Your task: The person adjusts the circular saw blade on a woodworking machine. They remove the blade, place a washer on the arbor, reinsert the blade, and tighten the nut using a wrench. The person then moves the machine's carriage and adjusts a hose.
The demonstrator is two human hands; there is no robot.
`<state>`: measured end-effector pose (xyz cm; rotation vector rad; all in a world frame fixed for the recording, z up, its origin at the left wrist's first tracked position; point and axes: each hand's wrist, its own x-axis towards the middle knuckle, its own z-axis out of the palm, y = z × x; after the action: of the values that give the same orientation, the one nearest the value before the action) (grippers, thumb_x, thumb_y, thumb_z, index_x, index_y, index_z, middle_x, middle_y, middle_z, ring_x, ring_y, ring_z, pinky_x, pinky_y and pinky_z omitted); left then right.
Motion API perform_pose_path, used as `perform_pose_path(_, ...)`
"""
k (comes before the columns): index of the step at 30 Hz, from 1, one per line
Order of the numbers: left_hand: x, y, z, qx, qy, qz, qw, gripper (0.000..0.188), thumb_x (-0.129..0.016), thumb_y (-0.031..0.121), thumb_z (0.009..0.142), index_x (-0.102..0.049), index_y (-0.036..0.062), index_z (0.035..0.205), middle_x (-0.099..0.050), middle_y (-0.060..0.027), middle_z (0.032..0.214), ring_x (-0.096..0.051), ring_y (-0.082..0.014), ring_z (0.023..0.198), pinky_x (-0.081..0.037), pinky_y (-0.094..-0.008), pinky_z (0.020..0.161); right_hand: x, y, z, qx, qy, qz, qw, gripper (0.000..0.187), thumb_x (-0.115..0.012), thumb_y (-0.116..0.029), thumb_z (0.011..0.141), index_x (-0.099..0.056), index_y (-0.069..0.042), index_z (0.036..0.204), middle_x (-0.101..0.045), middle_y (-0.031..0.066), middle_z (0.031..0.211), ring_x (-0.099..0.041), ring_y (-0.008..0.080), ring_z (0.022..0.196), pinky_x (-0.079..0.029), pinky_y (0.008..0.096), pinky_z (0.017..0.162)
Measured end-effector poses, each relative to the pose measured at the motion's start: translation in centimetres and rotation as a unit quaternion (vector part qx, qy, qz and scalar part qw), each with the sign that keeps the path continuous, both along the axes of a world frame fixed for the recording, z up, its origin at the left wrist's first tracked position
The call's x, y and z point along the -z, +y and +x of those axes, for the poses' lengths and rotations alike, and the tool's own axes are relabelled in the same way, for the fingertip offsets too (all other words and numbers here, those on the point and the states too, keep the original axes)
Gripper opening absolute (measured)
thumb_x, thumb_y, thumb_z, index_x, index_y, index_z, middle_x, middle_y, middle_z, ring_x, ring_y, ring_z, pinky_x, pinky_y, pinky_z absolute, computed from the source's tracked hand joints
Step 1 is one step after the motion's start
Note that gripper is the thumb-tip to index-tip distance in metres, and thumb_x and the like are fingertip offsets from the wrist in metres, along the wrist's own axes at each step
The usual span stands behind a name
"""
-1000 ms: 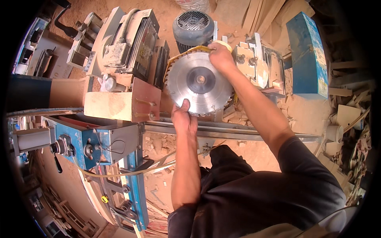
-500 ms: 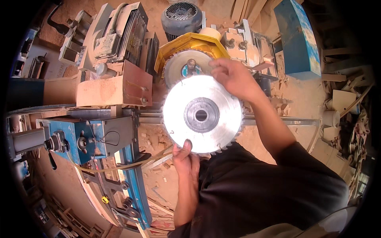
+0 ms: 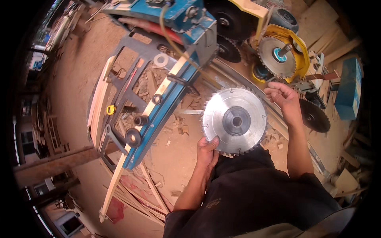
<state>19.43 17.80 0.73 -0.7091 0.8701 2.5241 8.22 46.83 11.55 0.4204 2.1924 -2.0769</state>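
Observation:
My left hand (image 3: 207, 152) grips the lower left edge of a shiny circular saw blade (image 3: 254, 113), its thumb on the face. The blade has a toothed rim and a dark grey collar around its centre hole, and faces up in front of my body. My right hand (image 3: 285, 100) hovers just beyond the blade's upper right edge, fingers loosely bent and apart, holding nothing. Farther off, another saw blade (image 3: 268, 55) sits on a threaded spindle (image 3: 285, 50) with a turquoise disc around it, inside a yellow guard (image 3: 304, 63).
Left of me runs a blue machine beam (image 3: 158, 109) carrying black rings (image 3: 133, 137), a white ring (image 3: 160, 60) and wooden strips. A yellow tape measure (image 3: 110, 110) lies on the frame. Dark saw blades (image 3: 315, 116) stand at right and at the top. Wood scraps litter the floor.
The view has swung left, showing more of the blue beam. My left hand still holds the blade. My right hand has moved away from beside the mounted blade, toward me.

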Motion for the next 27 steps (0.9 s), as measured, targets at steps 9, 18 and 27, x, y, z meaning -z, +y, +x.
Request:
perform_pose_path(9,-1.3,-8.5,13.1,-0.233,0.045,-0.053,0.97,0.034,-0.062,0.0,0.093,-0.059,-0.0042,0.127,-0.068,-0.0131,0.119,-0.066,-0.0254,0.108,-0.05,-0.039,0.098,0.4,-20.3,-3.4,-0.253,0.021,-0.029,0.967,0.027,-0.062,-0.006,0.093,-0.069,0.004,0.117,-0.074,0.0109,0.102,-0.067,0.0135,0.087,-0.053,0.0277,0.079)
perform_pose_path(18,-1.5,-11.6,19.5,-0.366,0.064,-0.08,0.925,0.049,-0.064,0.001,0.088,-0.052,-0.0057,0.135,-0.064,-0.0151,0.126,-0.064,-0.0289,0.113,-0.049,-0.0432,0.101,7.3,-31.3,-21.2,-0.281,0.181,0.443,0.832,0.036,-0.061,-0.018,0.08,-0.075,-0.002,0.109,-0.072,0.0235,0.11,-0.068,0.038,0.107,-0.053,0.0434,0.093)
perform_pose_path(27,-2.5,-8.6,19.0,-0.471,-0.03,-0.097,0.876,0.051,-0.068,-0.003,0.084,-0.056,-0.0039,0.133,-0.066,-0.0136,0.124,-0.063,-0.0287,0.113,-0.049,-0.0456,0.102,12.4,-36.5,-26.3,-0.378,0.217,0.654,0.619,0.034,-0.066,-0.015,0.077,-0.075,-0.005,0.108,-0.073,0.0167,0.113,-0.07,0.0314,0.11,-0.056,0.0432,0.09)
